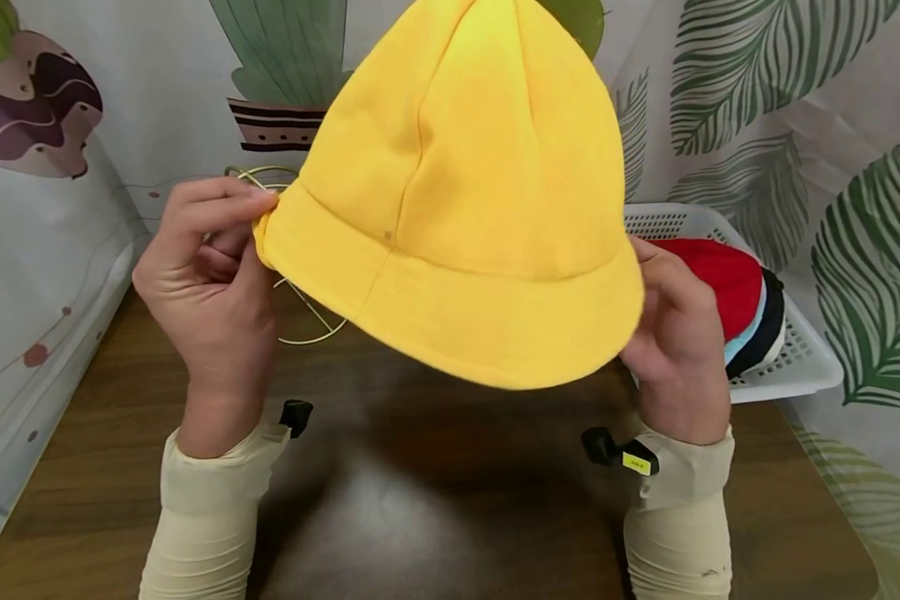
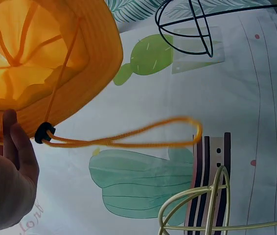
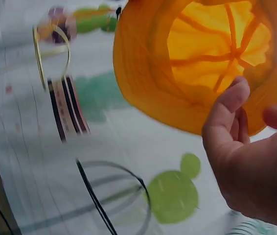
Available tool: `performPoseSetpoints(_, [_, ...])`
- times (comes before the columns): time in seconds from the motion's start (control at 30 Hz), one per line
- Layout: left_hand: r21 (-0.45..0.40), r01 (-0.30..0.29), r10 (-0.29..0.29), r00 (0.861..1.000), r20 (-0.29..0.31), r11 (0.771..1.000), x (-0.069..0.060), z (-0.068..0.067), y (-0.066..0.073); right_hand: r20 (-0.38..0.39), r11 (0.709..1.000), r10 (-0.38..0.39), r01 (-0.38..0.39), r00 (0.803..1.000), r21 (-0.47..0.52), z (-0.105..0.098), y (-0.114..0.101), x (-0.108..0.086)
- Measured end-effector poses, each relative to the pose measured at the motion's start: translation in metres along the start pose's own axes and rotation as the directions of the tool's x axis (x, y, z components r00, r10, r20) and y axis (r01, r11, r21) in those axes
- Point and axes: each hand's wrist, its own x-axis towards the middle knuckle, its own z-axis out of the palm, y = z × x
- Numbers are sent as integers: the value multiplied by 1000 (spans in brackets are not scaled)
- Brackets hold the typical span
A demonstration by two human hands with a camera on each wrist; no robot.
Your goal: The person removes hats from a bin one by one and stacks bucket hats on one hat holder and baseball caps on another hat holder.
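Observation:
A yellow hat (image 1: 465,192) is held up above the table, crown upward, its brim tilted. At the brim's left end, my left hand (image 1: 217,267) pinches the edge between thumb and fingers. My right hand (image 1: 678,333) grips the right end, its fingertips partly hidden behind the brim. In the left wrist view the hat's orange-lit inside (image 2: 35,54) shows, with a looped cord (image 2: 153,134) and a black cord stopper (image 2: 44,132) hanging from it. The right wrist view shows the right hand's fingers (image 3: 226,112) at the brim.
A white basket (image 1: 802,358) at the right holds several hats, a red one (image 1: 720,275) on top. Behind the yellow hat, near the left hand, stands a pale wire stand (image 1: 307,340). A black wire stand (image 2: 185,24) shows in the left wrist view. Patterned cloth hangs behind the wooden table (image 1: 420,517).

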Motion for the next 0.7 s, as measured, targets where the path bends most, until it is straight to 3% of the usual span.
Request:
performPoseSetpoints(0.1, [1, 12, -12, 1000, -5, 1000, 2, -2, 2, -5, 976, 61, -59, 998, 209, 3, 3, 2])
performPoseSetpoints(0.2, [-7, 41, -41, 999, 5, 999, 3, -4, 3, -78, 956, 78, -52, 994, 290, 5, 4, 1])
performPoseSetpoints(0.33, [-63, 144, -144, 990, 14, 988, 4, -8, 1, -178, 974, 80, -39, 981, 222, 8, 6, 1])
performPoseSetpoints(0.43, [-133, 263, -261, 965, 30, 956, 6, -13, -1, -222, 989, 72, -41, 972, 144, 9, 7, 2])
performPoseSetpoints(0.53, [-153, 357, -351, 934, 69, 921, 7, -20, -2, -246, 995, 62, -41, 967, 90, 10, 9, 4])
performPoseSetpoints(0.7, [-99, 423, -410, 903, 128, 901, 7, -26, 0, -270, 1000, 30, -29, 962, 10, 8, 13, 6])
